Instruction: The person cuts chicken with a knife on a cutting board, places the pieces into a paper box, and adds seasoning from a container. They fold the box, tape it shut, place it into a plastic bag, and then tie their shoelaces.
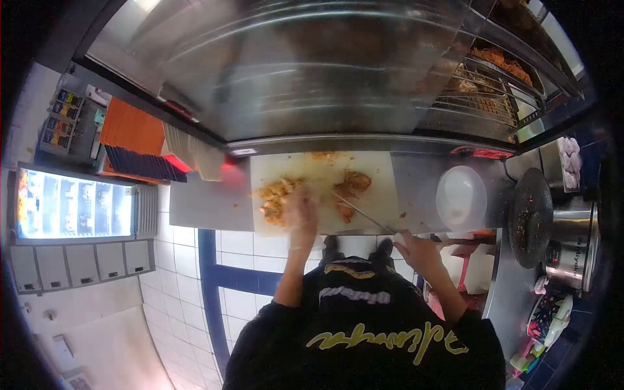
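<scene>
My right hand (416, 252) grips a long thin knife (365, 216) by its handle near the counter's front edge, with the blade slanting up and left over a white cutting board (380, 168). Beside the blade lie browned pieces that look like fried chicken (355, 182). On the board's left half is a heap of chopped chicken (274, 198). My left hand (301, 211), which seems to wear a clear glove, is at the heap's right side; its fingers are smeared by motion.
A white bowl (461, 195) stands right of the board, with a dark round pan (530, 218) and a steel pot (572, 240) beyond. A steel and glass display cabinet (312, 78) borders the counter's far side. Orange folded boxes (130, 127) are stacked at left.
</scene>
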A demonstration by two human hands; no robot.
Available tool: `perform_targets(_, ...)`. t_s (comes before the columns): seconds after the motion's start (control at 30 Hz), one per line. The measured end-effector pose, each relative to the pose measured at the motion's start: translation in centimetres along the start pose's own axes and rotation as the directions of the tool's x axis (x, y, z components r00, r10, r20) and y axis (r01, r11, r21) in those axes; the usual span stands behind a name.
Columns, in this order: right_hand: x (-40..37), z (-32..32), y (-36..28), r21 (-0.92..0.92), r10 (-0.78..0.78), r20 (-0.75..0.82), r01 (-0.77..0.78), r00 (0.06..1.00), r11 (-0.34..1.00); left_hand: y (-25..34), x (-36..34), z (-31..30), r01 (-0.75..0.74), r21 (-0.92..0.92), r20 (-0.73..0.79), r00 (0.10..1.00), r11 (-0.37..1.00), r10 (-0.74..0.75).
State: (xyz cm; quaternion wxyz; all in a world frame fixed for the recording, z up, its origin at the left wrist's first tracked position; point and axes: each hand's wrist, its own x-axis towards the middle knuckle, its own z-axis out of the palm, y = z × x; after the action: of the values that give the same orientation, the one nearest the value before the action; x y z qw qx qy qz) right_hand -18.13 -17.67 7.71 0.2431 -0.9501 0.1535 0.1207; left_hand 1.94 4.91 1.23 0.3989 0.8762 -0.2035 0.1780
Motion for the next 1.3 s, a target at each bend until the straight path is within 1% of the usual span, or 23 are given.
perform_targets(0.03,1.0,0.3,0.5,-0.032,-0.102,-0.020,0.102,0.995,0.994,1.1,0.9,-1.0,0.001,0.003,0.001,1.000,1.000,-0.001)
perform_targets(0.07,1.8,0.3,0.9,-0.065,-0.204,-0.035,0.201,0.978,0.977,2.3,1.7,-2.1,0.020,-0.050,-0.072,0.997,0.999,-0.024)
perform_targets(0.1,2.5,-0.2,0.7,-0.063,-0.206,-0.031,0.204,0.978,0.977,3.0,2.4,-2.8,0.036,-0.103,-0.145,0.988,0.994,-0.051)
perform_targets(0.13,3.1,-0.9,0.1,-0.140,-0.203,0.025,0.205,0.979,0.969,2.9,2.8,-2.8,0.053,-0.187,-0.113,0.991,0.981,-0.075)
perform_targets(0.17,3.5,-1.3,-0.2,-0.218,-0.198,0.081,0.211,0.977,0.953,2.9,3.0,-2.8,0.056,-0.184,-0.117,0.990,0.981,-0.078)
perform_targets(0.23,3.9,-1.3,-0.1,-0.204,-0.225,0.070,0.234,0.972,0.950,3.9,4.1,-2.9,-0.213,0.124,0.061,0.977,0.969,0.207)
perform_targets(0.27,4.0,-1.2,-0.1,-0.190,-0.243,0.057,0.250,0.968,0.950,4.0,4.4,-2.4,-0.209,0.129,0.057,0.977,0.969,0.203)
perform_targets(0.33,4.0,-1.5,-0.3,-0.198,-0.244,0.069,0.253,0.967,0.947,4.1,4.5,-0.8,-0.343,0.031,0.170,0.927,0.939,0.333)
perform_targets(0.37,3.9,-1.6,-0.3,-0.205,-0.239,0.079,0.251,0.968,0.946,3.8,4.2,0.1,-0.339,0.032,0.169,0.929,0.940,0.329)
perform_targets(0.43,3.9,-0.9,0.7,-0.227,-0.206,0.115,0.228,0.972,0.947,3.3,3.8,1.4,-0.293,0.157,0.291,0.926,0.943,0.239)
perform_targets(0.5,4.1,-0.5,1.3,-0.249,-0.172,0.150,0.205,0.974,0.946,2.8,4.0,2.4,-0.254,0.189,0.355,0.918,0.949,0.175)
perform_targets(0.57,4.2,-0.4,1.6,-0.251,-0.272,0.029,0.270,0.962,0.929,2.8,4.1,2.8,-0.223,0.217,0.417,0.901,0.950,0.116)
perform_targets(0.63,4.5,-0.6,1.7,-0.264,-0.252,0.101,0.270,0.962,0.926,2.9,4.0,2.8,-0.186,0.304,0.508,0.862,0.934,0.006)
perform_targets(0.67,4.7,-0.6,1.7,-0.277,-0.234,0.171,0.274,0.957,0.921,3.0,3.9,2.8,-0.187,0.304,0.510,0.860,0.934,0.006)
perform_targets(0.77,5.1,-0.4,2.0,-0.256,-0.222,0.197,0.269,0.955,0.929,3.2,3.9,2.6,-0.173,0.334,0.521,0.853,0.927,-0.029)
perform_targets(0.83,5.3,0.3,2.4,-0.264,-0.235,0.182,0.278,0.955,0.924,2.1,3.1,3.3,-0.335,0.282,0.382,0.899,0.899,0.215)
perform_targets(0.97,5.5,2.0,3.1,-0.262,-0.305,0.104,0.322,0.947,0.910,0.6,1.7,4.3,-0.270,0.361,0.445,0.891,0.893,0.089)
perform_targets(1.03,6.3,1.3,2.7,-0.293,-0.324,0.143,0.352,0.935,0.889,1.5,2.7,3.7,-0.087,0.325,0.567,0.815,0.942,-0.121)
perform_targets(1.07,6.2,1.3,2.5,-0.318,-0.328,0.185,0.372,0.926,0.872,1.1,2.2,3.7,-0.095,0.328,0.569,0.814,0.940,-0.117)
perform_targets(1.13,6.2,2.1,3.3,-0.285,-0.319,0.148,0.350,0.936,0.892,1.0,1.7,4.1,-0.163,0.261,0.438,0.898,0.951,0.034)
perform_targets(1.17,6.3,2.4,3.7,-0.253,-0.312,0.120,0.333,0.942,0.908,1.0,1.6,4.3,-0.174,0.262,0.431,0.901,0.949,0.046)
perform_targets(1.23,6.0,1.0,3.0,-0.249,-0.301,0.128,0.325,0.945,0.913,1.9,2.6,4.3,-0.092,0.314,0.575,0.811,0.945,-0.112)
perform_targets(1.3,5.1,0.7,2.9,-0.238,-0.287,0.165,0.320,0.944,0.917,2.3,1.8,5.1,-0.100,0.294,0.511,0.857,0.951,-0.068)
